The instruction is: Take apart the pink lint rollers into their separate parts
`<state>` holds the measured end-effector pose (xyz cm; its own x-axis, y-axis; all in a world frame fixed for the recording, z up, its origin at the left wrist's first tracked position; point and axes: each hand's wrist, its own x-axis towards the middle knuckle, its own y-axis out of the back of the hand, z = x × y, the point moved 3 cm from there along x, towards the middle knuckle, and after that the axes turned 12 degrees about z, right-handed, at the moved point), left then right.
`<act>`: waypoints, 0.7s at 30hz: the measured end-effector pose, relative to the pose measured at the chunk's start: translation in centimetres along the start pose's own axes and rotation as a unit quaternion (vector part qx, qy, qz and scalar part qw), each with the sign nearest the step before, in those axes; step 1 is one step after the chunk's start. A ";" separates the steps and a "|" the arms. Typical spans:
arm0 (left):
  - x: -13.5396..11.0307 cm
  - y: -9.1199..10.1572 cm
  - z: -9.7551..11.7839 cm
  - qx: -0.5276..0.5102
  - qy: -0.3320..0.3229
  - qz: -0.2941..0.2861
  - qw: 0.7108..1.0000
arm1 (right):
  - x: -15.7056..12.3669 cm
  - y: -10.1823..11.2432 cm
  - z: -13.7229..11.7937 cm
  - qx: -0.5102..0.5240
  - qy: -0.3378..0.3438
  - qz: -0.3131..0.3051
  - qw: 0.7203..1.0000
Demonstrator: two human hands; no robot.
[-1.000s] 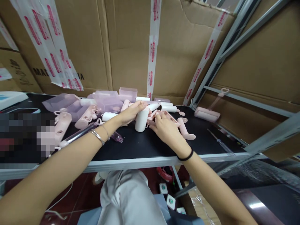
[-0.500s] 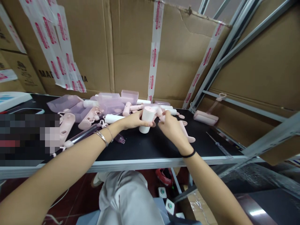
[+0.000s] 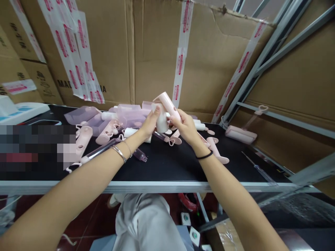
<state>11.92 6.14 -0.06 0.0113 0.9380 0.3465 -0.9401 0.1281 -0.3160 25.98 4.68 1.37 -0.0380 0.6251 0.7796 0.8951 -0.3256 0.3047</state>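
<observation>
My left hand [image 3: 150, 123] is wrapped round a white lint roller refill [image 3: 162, 122], which stands tilted above the black worktop [image 3: 162, 167]. In my right hand [image 3: 186, 128] is a pale pink curved lint roller part [image 3: 169, 104] with a hole near its lower end. Its upper end bends over the top of the roll; whether the two touch I cannot tell. Below the hands lie a pink piece [image 3: 177, 138] and a clear tube with a looped pink end. Another pink part [image 3: 216, 151] rests right of my right wrist.
Translucent purple covers [image 3: 129, 115], pink parts and white rolls crowd the back left. A pink lint roller with a heart-shaped handle end [image 3: 240, 134] lies at the right, near a screwdriver [image 3: 258, 169]. Cardboard [image 3: 149, 52] walls the back; a metal edge [image 3: 167, 187] runs along the front.
My right hand has brought the pink part up and over the top of the white roll. My left hand has raised the roll off the worktop. The view has shifted slightly left.
</observation>
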 end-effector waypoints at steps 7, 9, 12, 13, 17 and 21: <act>0.5 0.8 -0.2 0.080 -0.100 0.017 0.992 | -1.1 -0.8 0.6 0.044 -0.045 -0.012 0.998; 0.4 0.9 -0.2 0.085 -0.106 0.028 0.990 | -1.2 -1.2 0.6 0.049 -0.049 -0.006 0.998; 0.4 0.8 -0.1 0.060 -0.078 0.055 0.994 | -1.6 -2.2 0.5 0.053 -0.049 0.006 0.997; 0.5 0.8 -0.1 0.045 -0.065 0.068 0.995 | -1.7 -2.6 0.5 0.052 -0.049 0.011 0.997; 0.7 1.0 -0.3 0.008 -0.041 0.118 0.992 | -2.0 -3.9 0.6 0.027 -0.078 0.015 0.996; 0.7 1.2 -0.4 0.004 -0.045 0.143 0.989 | -2.2 -4.3 0.5 0.017 -0.097 -0.008 0.995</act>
<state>10.96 7.10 -0.53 -0.2858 0.9027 0.3215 -0.9030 -0.1414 -0.4056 22.44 5.05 -1.89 0.0304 0.7561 0.6538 0.9100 -0.2916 0.2949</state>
